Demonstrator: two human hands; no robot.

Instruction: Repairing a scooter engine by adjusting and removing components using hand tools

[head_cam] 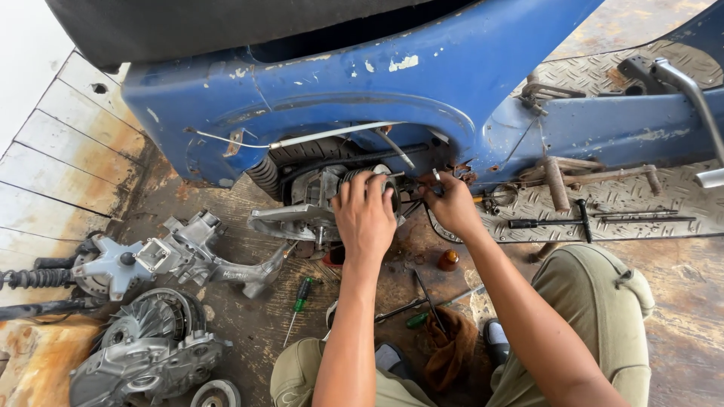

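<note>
A blue scooter body (392, 90) stands in front of me with its side open and the engine exposed. My left hand (364, 215) lies over the finned engine cylinder (348, 179), fingers curled on its top edge. My right hand (451, 202) pinches a small part beside the cylinder, under the body's edge; the part itself is too small to make out. A grey metal engine mount (290, 220) juts out to the left below the cylinder.
Dismantled engine casings (173, 256) and a fan wheel (154, 313) lie at the left. A green-handled screwdriver (299, 298), a brown rag (450, 343), loose tools and a small brown bottle (449, 260) lie near my knees. A T-wrench (584, 220) rests on the tread plate.
</note>
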